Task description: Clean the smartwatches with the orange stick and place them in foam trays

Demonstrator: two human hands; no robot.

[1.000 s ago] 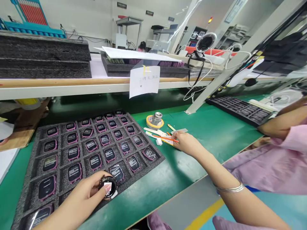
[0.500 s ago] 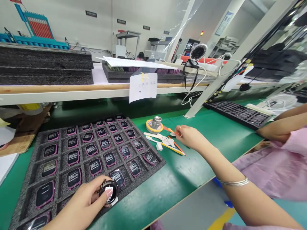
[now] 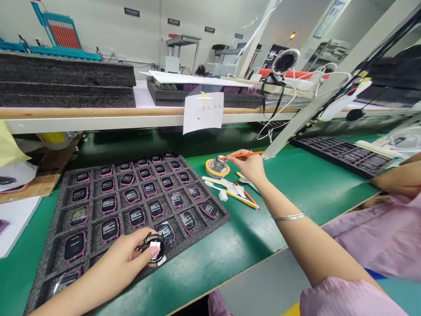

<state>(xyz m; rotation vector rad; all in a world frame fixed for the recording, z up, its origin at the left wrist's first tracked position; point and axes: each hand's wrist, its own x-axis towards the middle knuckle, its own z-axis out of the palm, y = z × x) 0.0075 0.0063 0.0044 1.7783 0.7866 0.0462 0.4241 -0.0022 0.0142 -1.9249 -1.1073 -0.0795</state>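
Note:
My left hand (image 3: 136, 254) is closed on a round black watch (image 3: 158, 244), its thumb on the screen, over the near edge of the foam tray (image 3: 194, 232). A white label or scrap shows at the watch's lower edge. My right hand (image 3: 251, 166) pinches a thin orange stick (image 3: 248, 154) whose tip touches or nearly touches the top of a small metal bottle (image 3: 220, 161). Around the bottle's base is a roll of yellow tape (image 3: 210, 170). Square purple-rimmed watches (image 3: 137, 217) fill many of the tray's compartments.
White plastic tweezers (image 3: 226, 186), a yellow stick (image 3: 241, 201) and white scraps lie in front of the tape. A shelf edge (image 3: 115, 125) with a hanging paper note (image 3: 203, 112) crosses above. At right, a person's arm (image 3: 399, 175) rests near another black tray (image 3: 342, 156).
My right hand has lifted the orange stick from among the tools and carried it left and up to the metal bottle. My left hand still holds the round watch. The view has shifted slightly.

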